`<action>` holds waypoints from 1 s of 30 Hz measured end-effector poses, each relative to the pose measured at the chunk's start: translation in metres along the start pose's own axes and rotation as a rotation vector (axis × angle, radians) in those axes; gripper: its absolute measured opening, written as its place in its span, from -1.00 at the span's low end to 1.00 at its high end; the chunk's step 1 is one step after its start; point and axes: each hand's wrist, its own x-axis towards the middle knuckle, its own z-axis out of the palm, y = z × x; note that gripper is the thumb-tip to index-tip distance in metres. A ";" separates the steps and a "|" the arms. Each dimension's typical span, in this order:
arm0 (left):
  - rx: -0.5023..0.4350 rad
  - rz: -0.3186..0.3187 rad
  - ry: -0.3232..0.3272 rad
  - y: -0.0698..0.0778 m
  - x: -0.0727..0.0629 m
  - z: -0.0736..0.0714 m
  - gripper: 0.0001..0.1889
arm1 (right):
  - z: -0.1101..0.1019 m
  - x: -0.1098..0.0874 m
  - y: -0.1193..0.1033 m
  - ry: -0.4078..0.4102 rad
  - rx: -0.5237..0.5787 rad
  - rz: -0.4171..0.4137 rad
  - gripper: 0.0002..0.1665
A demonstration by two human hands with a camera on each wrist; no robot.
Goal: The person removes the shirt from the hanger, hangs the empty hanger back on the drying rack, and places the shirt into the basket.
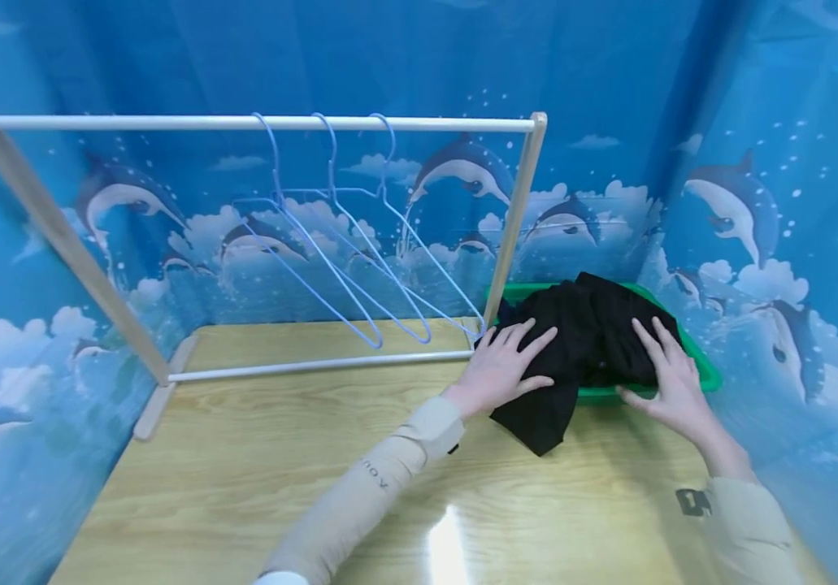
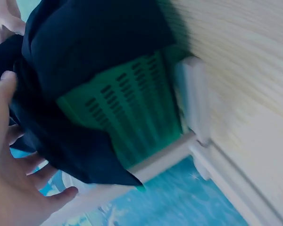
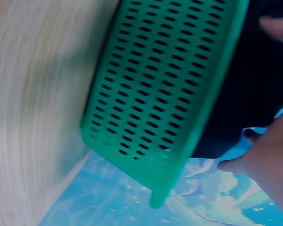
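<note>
A heap of black cloth [image 1: 579,333] lies in a green plastic basket [image 1: 711,378], and one corner hangs over the front rim. My left hand [image 1: 499,370] is at the heap's left side with its fingers spread over the cloth. My right hand [image 1: 675,394] reaches over the basket's front right, fingers apart and fingertips at the cloth's right edge. In the left wrist view the hand [image 2: 19,169] is beside the dark fabric [image 2: 85,52]. The right wrist view has the basket's slotted wall [image 3: 151,84] with the cloth [image 3: 254,84] beyond its rim.
A rack with a white top rail [image 1: 170,123] and wooden posts [image 1: 75,236] stands left of the basket. Several blue hangers [image 1: 345,211] hang from the rail, the rightmost close to my left hand. A dolphin-print curtain [image 1: 419,57] surrounds the wooden table [image 1: 280,455].
</note>
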 end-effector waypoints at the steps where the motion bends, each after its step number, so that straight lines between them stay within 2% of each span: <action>1: -0.021 -0.010 0.013 -0.004 -0.005 0.001 -0.15 | 0.000 -0.002 -0.004 0.008 -0.006 0.000 0.35; 3: -0.044 -0.037 0.037 -0.013 -0.015 0.004 -0.11 | 0.002 -0.006 -0.010 0.055 -0.046 -0.017 0.35; 5: -0.059 -0.071 0.051 -0.020 -0.024 0.007 -0.09 | 0.007 -0.009 -0.016 0.118 -0.105 -0.071 0.34; 9: -0.056 -0.131 0.039 -0.032 -0.036 0.013 -0.09 | 0.024 -0.011 -0.026 0.233 -0.261 -0.282 0.08; 11: -0.057 -0.147 -0.005 -0.035 -0.039 0.016 -0.09 | 0.035 -0.011 -0.032 0.241 -0.322 -0.395 -0.14; 12: -0.056 -0.149 -0.031 -0.036 -0.039 0.017 -0.08 | 0.040 -0.010 -0.036 0.227 -0.347 -0.433 -0.27; 13: -0.058 -0.148 -0.057 -0.036 -0.039 0.018 -0.07 | 0.045 -0.009 -0.040 0.205 -0.369 -0.462 -0.31; 14: -0.058 -0.144 -0.074 -0.036 -0.039 0.019 -0.07 | 0.049 -0.007 -0.044 0.186 -0.387 -0.486 -0.25; 15: -0.060 -0.138 -0.090 -0.036 -0.039 0.020 -0.07 | 0.054 -0.005 -0.049 0.159 -0.406 -0.503 -0.10; 17: -0.050 -0.117 -0.105 -0.034 -0.038 0.021 -0.10 | 0.060 -0.001 -0.057 0.103 -0.441 -0.520 0.21; 19: -0.022 -0.092 -0.092 -0.033 -0.038 0.021 -0.16 | 0.065 0.005 -0.066 0.076 -0.464 -0.538 0.34; 20: -0.006 -0.083 -0.082 -0.032 -0.038 0.021 -0.19 | 0.067 0.008 -0.069 0.077 -0.475 -0.548 0.34; 21: 0.005 -0.075 -0.078 -0.031 -0.038 0.020 -0.23 | 0.067 0.011 -0.073 0.085 -0.470 -0.554 0.30; 22: 0.019 -0.068 -0.071 -0.031 -0.038 0.018 -0.26 | 0.068 0.015 -0.076 0.114 -0.454 -0.561 0.12; 25: 0.027 -0.069 -0.035 -0.028 -0.035 0.010 -0.32 | 0.067 0.026 -0.083 0.281 -0.366 -0.559 -0.46; 27: 0.010 -0.072 0.005 -0.025 -0.032 0.002 -0.36 | 0.064 0.035 -0.084 0.411 -0.291 -0.515 -0.69; 28: 0.008 -0.069 0.038 -0.023 -0.030 0.000 -0.38 | 0.062 0.040 -0.083 0.476 -0.265 -0.487 -0.74; 30: 0.010 -0.051 0.090 -0.017 -0.026 -0.005 -0.41 | 0.056 0.049 -0.080 0.561 -0.237 -0.395 -0.60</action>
